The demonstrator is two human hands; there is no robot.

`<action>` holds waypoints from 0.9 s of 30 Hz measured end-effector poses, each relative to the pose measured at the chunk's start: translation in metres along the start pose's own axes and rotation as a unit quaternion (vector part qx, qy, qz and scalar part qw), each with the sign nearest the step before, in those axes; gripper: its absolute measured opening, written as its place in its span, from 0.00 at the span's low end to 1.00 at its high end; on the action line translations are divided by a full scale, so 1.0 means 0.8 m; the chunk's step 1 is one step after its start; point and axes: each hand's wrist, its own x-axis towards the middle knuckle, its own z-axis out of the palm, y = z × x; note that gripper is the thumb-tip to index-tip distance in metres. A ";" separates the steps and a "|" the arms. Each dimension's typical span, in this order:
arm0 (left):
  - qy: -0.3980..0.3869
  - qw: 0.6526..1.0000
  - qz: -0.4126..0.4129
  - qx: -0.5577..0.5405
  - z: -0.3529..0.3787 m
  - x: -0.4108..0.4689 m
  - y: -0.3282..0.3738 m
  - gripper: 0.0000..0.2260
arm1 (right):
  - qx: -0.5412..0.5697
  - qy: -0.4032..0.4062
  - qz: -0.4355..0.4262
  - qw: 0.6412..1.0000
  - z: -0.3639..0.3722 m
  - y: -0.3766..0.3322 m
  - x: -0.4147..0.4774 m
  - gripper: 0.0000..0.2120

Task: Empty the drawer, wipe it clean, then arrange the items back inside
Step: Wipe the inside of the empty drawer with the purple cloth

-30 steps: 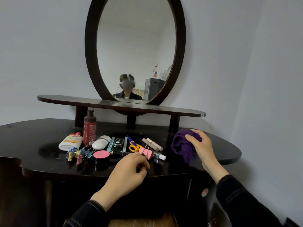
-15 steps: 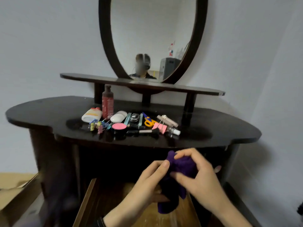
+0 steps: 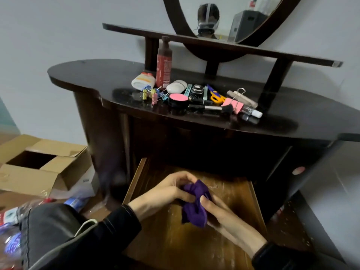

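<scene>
The wooden drawer (image 3: 237, 193) stands pulled out below the dark dressing table (image 3: 93, 75), its dusty bottom bare. Over it my left hand (image 3: 167, 193) and my right hand (image 3: 220, 213) both grip a bunched purple cloth (image 3: 194, 207). On the tabletop lie the drawer's items: a red bottle (image 3: 164, 63), a white tube (image 3: 143, 80), a white case (image 3: 176, 86), small binder clips (image 3: 152, 94), a pink round compact (image 3: 178, 98), a brush (image 3: 212, 108), yellow-handled scissors (image 3: 217, 96), a pink binder clip (image 3: 234, 104) and a small clear bottle (image 3: 251, 112).
An oval mirror (image 3: 224, 14) on a narrow shelf (image 3: 253, 51) rises behind the items. An open cardboard box (image 3: 39, 168) sits on the floor at the left, with plastic packaging (image 3: 11, 217) nearer me. A wall closes in on the right.
My view has tilted down to the open drawer. The right hand brought the purple cloth down from the tabletop, and the left hand joined it; both now hold it lower, inside the drawer.
</scene>
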 end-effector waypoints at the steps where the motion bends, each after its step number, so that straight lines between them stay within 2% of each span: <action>1: 0.038 0.999 0.018 0.035 -0.002 0.002 -0.005 0.16 | 0.023 -0.007 0.004 1.000 0.007 0.004 0.006 0.35; 3: 0.104 0.988 0.053 0.104 -0.005 0.003 -0.017 0.15 | 0.033 0.013 -0.004 0.999 0.019 0.011 0.018 0.33; 7: 0.160 0.963 0.055 0.209 -0.023 -0.001 -0.036 0.14 | 0.013 0.074 -0.012 0.997 0.028 0.029 0.043 0.24; 10: 0.278 0.904 0.060 0.319 -0.068 -0.009 -0.045 0.08 | -0.082 0.089 0.018 0.992 0.012 0.045 0.065 0.25; 12: 0.344 0.863 0.028 0.369 -0.103 -0.017 -0.058 0.07 | -0.124 0.100 0.041 0.986 0.001 0.054 0.084 0.30; 13: 0.358 0.853 -0.007 0.379 -0.118 -0.019 -0.066 0.09 | -0.140 0.103 0.043 0.984 -0.004 0.057 0.096 0.30; 14: 0.359 0.854 -0.048 0.374 -0.129 -0.020 -0.075 0.12 | -0.158 0.102 0.035 0.981 -0.008 0.060 0.110 0.27; 16: 0.328 0.879 -0.118 0.324 -0.142 -0.013 -0.092 0.18 | -0.207 0.092 0.004 0.974 -0.010 0.063 0.143 0.19; 18: 0.328 0.908 -0.146 0.217 -0.151 0.002 -0.101 0.18 | -0.271 0.087 -0.029 0.958 -0.009 0.066 0.177 0.19; 19: 0.350 0.917 -0.151 0.122 -0.157 0.010 -0.101 0.14 | -0.298 0.091 -0.042 0.949 -0.009 0.067 0.194 0.22; 20: 0.378 0.912 -0.160 -0.002 -0.163 0.018 -0.098 0.11 | -0.315 0.095 -0.049 0.943 -0.008 0.068 0.209 0.25; 21: 0.402 0.893 -0.172 -0.108 -0.168 0.024 -0.094 0.09 | -0.324 0.097 -0.052 0.940 -0.008 0.068 0.223 0.25; 22: 0.420 0.875 -0.178 -0.164 -0.171 0.030 -0.092 0.10 | -0.331 0.098 -0.053 0.937 -0.007 0.067 0.234 0.24; 23: 0.430 0.871 -0.179 -0.155 -0.173 0.036 -0.094 0.10 | -0.341 0.096 -0.058 0.933 -0.007 0.066 0.245 0.22; 24: 0.435 0.878 -0.174 -0.096 -0.170 0.041 -0.098 0.12 | -0.355 0.093 -0.061 0.928 -0.005 0.065 0.255 0.21; 27: 0.429 0.880 -0.156 0.135 -0.153 0.041 -0.113 0.12 | -0.406 0.098 -0.076 0.905 0.006 0.065 0.283 0.20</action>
